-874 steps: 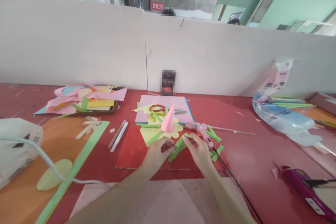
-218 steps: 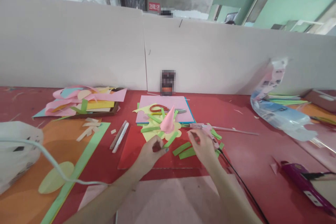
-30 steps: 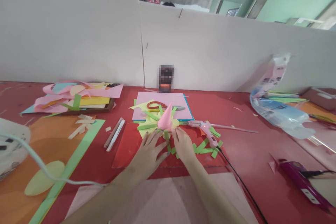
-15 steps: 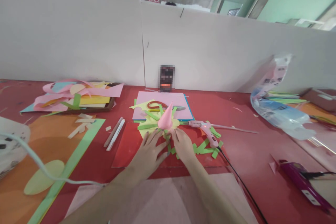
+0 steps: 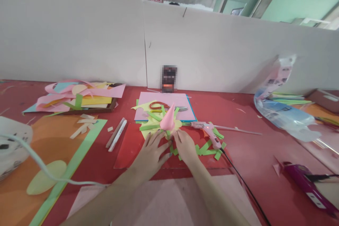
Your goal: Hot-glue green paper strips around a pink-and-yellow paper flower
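Observation:
A pink paper cone (image 5: 167, 120) stands point up on a yellow cut-out paper (image 5: 146, 132) with green strips around it. My left hand (image 5: 150, 152) lies over the near edge of this piece, fingers stretched and thumb apart, fingertips touching the paper by the cone's base. Close beside it, my right hand (image 5: 184, 144) has its fingers pressed together on a small green paper strip (image 5: 168, 134) below the cone. Its fingertips are partly hidden. Several loose green strips (image 5: 208, 150) lie to the right, next to a pink glue gun (image 5: 210, 135) holding a clear glue stick.
Red-handled scissors (image 5: 159, 105) rest on pink sheets (image 5: 143, 99) behind the cone. A tray of paper scraps (image 5: 112, 105) and two pens (image 5: 118, 135) are to the left. At right lie a plastic bag (image 5: 288, 114) and a purple device (image 5: 304, 183). A white cable (image 5: 42, 167) crosses the left side.
Both hands stay at the cone's base with barely any movement. The whole view has shifted very slightly.

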### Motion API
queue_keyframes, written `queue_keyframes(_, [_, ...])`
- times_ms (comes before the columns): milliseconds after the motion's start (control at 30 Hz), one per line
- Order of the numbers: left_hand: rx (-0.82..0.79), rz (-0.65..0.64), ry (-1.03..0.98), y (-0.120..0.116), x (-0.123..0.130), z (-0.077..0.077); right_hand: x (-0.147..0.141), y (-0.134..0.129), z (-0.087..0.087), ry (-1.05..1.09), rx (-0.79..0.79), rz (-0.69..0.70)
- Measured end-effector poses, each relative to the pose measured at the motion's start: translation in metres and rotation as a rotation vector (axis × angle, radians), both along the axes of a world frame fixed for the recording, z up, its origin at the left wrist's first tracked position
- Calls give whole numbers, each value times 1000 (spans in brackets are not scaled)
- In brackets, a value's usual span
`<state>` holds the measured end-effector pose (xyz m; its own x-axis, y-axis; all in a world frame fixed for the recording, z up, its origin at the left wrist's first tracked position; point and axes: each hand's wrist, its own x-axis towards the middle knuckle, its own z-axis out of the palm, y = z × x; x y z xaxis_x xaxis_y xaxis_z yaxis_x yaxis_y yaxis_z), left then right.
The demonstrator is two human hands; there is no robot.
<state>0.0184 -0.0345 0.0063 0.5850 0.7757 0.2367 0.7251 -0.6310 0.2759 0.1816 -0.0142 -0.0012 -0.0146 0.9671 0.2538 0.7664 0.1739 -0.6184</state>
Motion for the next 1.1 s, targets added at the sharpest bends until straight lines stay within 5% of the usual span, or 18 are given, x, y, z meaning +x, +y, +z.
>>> queue_keyframes(1100, [1,4,28,1,-1,-2,-3,0,-3,-64,-1,-77])
